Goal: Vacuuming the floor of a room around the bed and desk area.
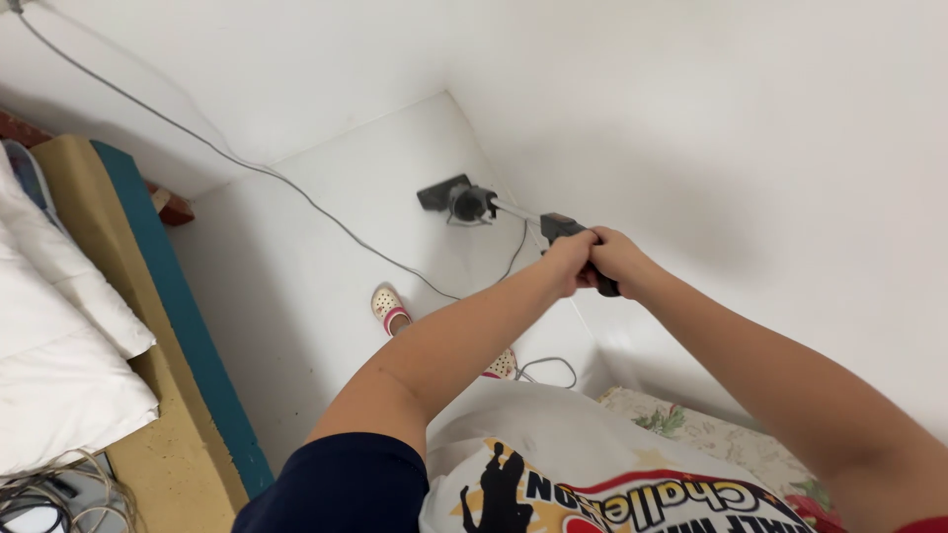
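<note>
Fingers of our left hand (571, 259) and right hand (617, 259) wrap the vacuum handle (565, 229), its wand seemingly slanting forward-left to the floor head (444, 191).

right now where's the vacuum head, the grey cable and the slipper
vacuum head (443, 192), head view, on the dark floor nozzle in the corner
grey cable (326, 214), head view, on the stretch lying across the white floor
slipper (389, 308), head view, on the patterned toe by the left forearm

walls (691, 89): plain white, meeting in a corner | floor (296, 286): white | left: foam mattress (148, 296), teal-edged, under white bedding (49, 326) | light: even
</note>
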